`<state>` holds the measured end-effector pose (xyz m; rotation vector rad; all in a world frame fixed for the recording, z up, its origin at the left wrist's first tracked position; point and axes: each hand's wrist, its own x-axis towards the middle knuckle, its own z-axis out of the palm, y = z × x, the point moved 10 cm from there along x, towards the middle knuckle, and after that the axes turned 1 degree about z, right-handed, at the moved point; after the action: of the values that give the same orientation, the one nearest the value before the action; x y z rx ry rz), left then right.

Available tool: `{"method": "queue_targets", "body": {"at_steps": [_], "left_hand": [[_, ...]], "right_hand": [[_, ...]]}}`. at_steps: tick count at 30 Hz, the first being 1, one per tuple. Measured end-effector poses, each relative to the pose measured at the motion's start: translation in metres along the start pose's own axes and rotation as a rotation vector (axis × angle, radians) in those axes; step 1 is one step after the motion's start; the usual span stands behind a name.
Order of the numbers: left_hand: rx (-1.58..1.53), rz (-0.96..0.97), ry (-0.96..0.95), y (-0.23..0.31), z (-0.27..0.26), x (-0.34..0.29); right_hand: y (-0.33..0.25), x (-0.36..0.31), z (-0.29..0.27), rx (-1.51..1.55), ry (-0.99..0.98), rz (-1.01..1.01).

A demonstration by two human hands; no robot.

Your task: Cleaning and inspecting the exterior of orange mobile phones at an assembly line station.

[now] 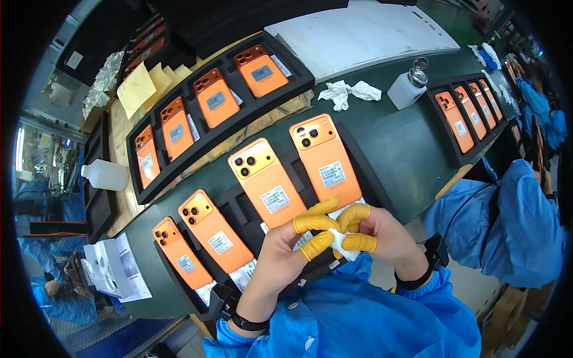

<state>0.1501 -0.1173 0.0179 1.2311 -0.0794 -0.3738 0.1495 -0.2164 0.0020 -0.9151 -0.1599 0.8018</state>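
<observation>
- The green bench (406,149) carries three black trays of orange phones lying back-up: a near tray (364,173) under the hands, a far tray (298,74) behind it, and a side tray (444,134) at right.
- The near tray holds four phones. The nearest to the hands are phone A (327,160) and phone B (267,182), each with a white label low on its back.
- A white bottle (407,88) and a crumpled rag (349,92) sit beyond the near tray, well apart from the hands.
- The left hand (286,253) and right hand (373,232) meet just below phone A's lower edge, over the tray's front rim.
- Yellow fingertips (316,224) of both hands are bunched and pinch one small white wipe (345,244) between them; it looks folded.
- Judged step: readying the wipe, not yet touching a phone.
- The next move seems to call for one hand to take the wipe alone, keep it flat, and press it lightly on phone A's back, with the other hand steadying the phone.
</observation>
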Motion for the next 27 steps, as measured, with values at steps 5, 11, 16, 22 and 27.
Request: {"method": "queue_targets", "body": {"at_steps": [5,11,16,22,27], "left_hand": [[0.097,-0.021,0.155,-0.001,-0.012,0.008],[0.233,0.021,0.208,-0.001,-0.021,0.003],[0.264,0.126,0.282,0.008,-0.019,0.006],[1.130,0.361,0.316,0.041,0.002,-0.024],[1.515,0.485,-0.265,-0.026,0.046,-0.066]], "right_hand": [[-0.022,0.005,-0.024,-0.275,0.220,-0.162],[-0.017,0.007,-0.026,-0.306,0.310,-0.156],[-0.024,0.003,-0.017,-0.358,0.290,-0.236],[-0.124,-0.030,-0.061,-1.063,0.874,-0.525],[-0.243,-0.057,-0.131,-1.467,1.275,-0.816]]}}
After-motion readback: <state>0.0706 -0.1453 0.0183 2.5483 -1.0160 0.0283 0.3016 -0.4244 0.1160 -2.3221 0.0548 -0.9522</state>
